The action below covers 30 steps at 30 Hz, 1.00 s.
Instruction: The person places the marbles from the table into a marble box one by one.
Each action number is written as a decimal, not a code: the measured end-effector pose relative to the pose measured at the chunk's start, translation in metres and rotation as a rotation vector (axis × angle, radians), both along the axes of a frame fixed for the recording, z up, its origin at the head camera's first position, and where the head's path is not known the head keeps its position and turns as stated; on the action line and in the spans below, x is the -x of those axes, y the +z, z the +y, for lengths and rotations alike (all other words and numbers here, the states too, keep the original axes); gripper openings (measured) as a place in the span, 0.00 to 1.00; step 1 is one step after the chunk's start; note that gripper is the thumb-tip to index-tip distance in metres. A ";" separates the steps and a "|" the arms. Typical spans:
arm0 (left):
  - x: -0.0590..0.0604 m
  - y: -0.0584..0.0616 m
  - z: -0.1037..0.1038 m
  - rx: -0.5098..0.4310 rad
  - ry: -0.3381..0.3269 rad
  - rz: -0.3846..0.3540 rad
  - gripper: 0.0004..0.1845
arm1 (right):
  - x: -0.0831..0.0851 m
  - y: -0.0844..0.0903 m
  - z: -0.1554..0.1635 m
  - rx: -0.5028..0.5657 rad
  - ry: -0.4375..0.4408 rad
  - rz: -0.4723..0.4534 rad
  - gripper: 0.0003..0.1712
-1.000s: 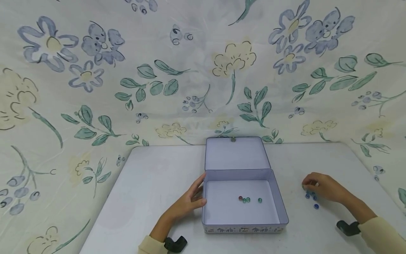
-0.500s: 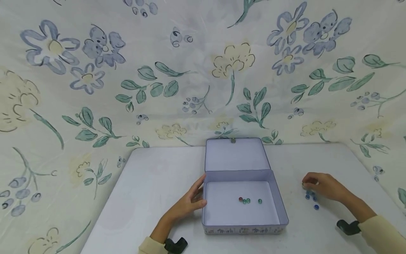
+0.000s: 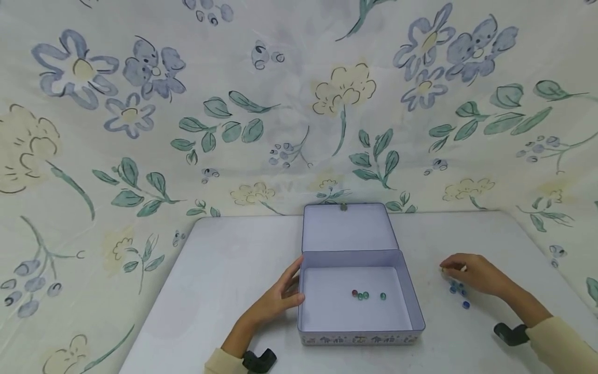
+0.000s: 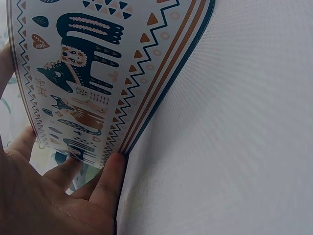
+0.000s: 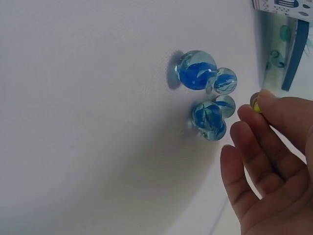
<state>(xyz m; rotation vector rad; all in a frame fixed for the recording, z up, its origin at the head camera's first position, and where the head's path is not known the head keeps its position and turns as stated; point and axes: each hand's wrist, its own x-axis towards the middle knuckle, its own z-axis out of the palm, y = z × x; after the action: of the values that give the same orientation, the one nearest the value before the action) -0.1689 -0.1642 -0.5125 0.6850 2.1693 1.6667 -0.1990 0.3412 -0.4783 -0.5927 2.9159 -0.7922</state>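
Note:
A lilac-lined tin box [image 3: 345, 324] stands with its lid [image 3: 349, 226] raised, a red marble [image 3: 354, 293] and several green marbles [image 3: 366, 295] on its floor. Against the box's left wall rests my left hand [image 3: 273, 301], fingers spread. The left wrist view shows its fingertips touching the wall's printed animal pattern [image 4: 80, 73]. Right of the box, my right hand [image 3: 478, 272] pinches a yellow-swirled marble [image 5: 255, 104] between thumb and index finger. Several blue marbles [image 5: 196, 71] lie on the table close to these fingers; the other fingers are loosely bent.
The white table [image 3: 224, 259] reaches back to a floral cloth [image 3: 289, 104] hanging behind it. A black wrist device [image 3: 511, 334] is on the right wrist and another device [image 3: 259, 360] on the left wrist.
My right hand shifts slightly left, away from the blue marbles, with the yellow-swirled marble in its fingertips. My left hand stays on the box wall.

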 end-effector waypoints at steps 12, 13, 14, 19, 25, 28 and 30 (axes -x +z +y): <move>0.001 0.002 0.001 -0.008 -0.014 -0.001 0.46 | 0.004 0.015 -0.007 0.066 -0.015 0.067 0.09; 0.000 0.001 0.001 -0.009 -0.015 -0.003 0.46 | 0.004 0.017 -0.008 0.067 -0.016 0.066 0.09; 0.000 0.002 0.001 -0.009 -0.014 -0.004 0.46 | 0.004 0.020 -0.010 0.070 -0.018 0.063 0.09; 0.000 0.003 0.002 -0.004 -0.009 -0.007 0.46 | 0.006 0.030 -0.017 0.075 -0.014 0.062 0.10; 0.000 0.002 0.002 -0.011 -0.011 -0.014 0.46 | 0.008 0.040 -0.029 0.089 0.022 0.057 0.12; 0.000 0.002 0.001 -0.005 -0.013 -0.013 0.46 | 0.010 0.048 -0.037 0.096 0.049 0.074 0.12; 0.000 0.002 0.001 -0.002 -0.008 -0.009 0.46 | 0.011 0.054 -0.044 0.105 0.072 0.090 0.11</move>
<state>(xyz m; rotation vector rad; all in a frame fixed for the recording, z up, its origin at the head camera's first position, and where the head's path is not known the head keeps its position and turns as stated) -0.1694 -0.1631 -0.5103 0.6841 2.1560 1.6647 -0.2103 0.2976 -0.4245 -0.7571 2.9279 -0.9377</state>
